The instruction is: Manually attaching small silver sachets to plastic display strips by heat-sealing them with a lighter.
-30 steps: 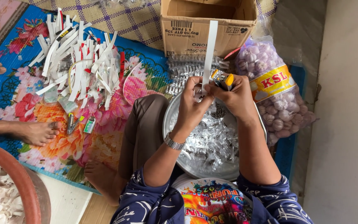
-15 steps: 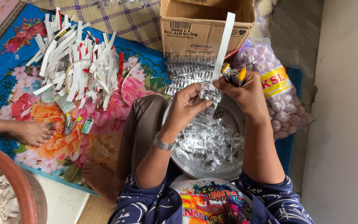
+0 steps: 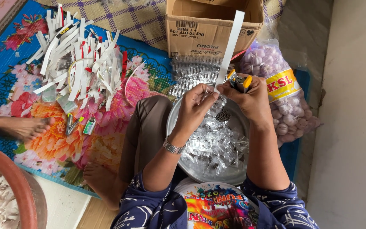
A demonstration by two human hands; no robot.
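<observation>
Both arms reach forward with bent elbows, and the hands meet close together. The left hand has its fingers curled, pinching with thumb and fingertips. The right hand is closed in a loose fist. A watch sits on the left wrist.

Left hand and right hand pinch a white paper strip above a metal tray.

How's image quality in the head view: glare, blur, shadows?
Head view: soft, even daylight with no hard shadows; mild glare on the clear packets in the metal bowl and on the garlic bag; both the left hand and the right hand are sharp, as is the white paper strip; slight wide-angle stretch at the edges; right wall bright but not clipped.
</observation>
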